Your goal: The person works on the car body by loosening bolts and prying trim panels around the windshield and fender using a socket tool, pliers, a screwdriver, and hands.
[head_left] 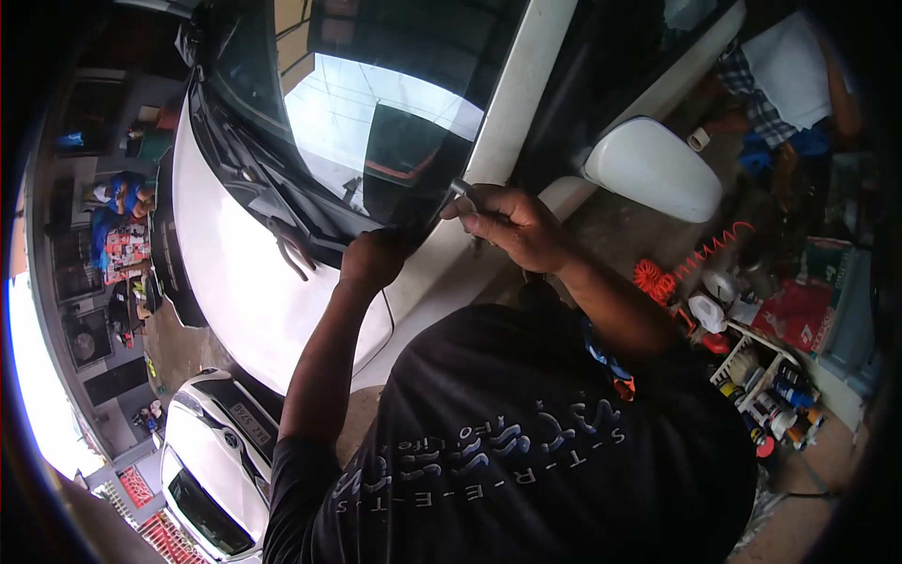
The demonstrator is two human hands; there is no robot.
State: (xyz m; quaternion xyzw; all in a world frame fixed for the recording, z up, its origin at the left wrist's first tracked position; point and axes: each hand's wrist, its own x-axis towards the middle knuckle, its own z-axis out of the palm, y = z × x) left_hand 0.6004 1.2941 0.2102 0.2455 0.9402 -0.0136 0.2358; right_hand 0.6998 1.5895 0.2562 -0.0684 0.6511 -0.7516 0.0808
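My right hand [512, 228] is closed around a slim grey metal piece [462, 189] with a rounded end, by the lower corner of the windshield [413, 127]. What kind of piece it is I cannot make out. Close by on the left, my left hand [374, 258] is curled into a fist at the base of the glass, against the black cowl [315, 224]. Its fingertips are turned away, and whatever they grip is hidden. A wiper arm [291, 250] lies on the cowl to the left. Below both hands spreads the white hood [240, 291].
A white side mirror [653, 169] juts out on the right. Beyond it lie a coiled red hose [653, 280] and a basket [752, 352] with several bottles. Another white car [211, 451] stands at lower left. A person in a checked garment [742, 75] is at upper right.
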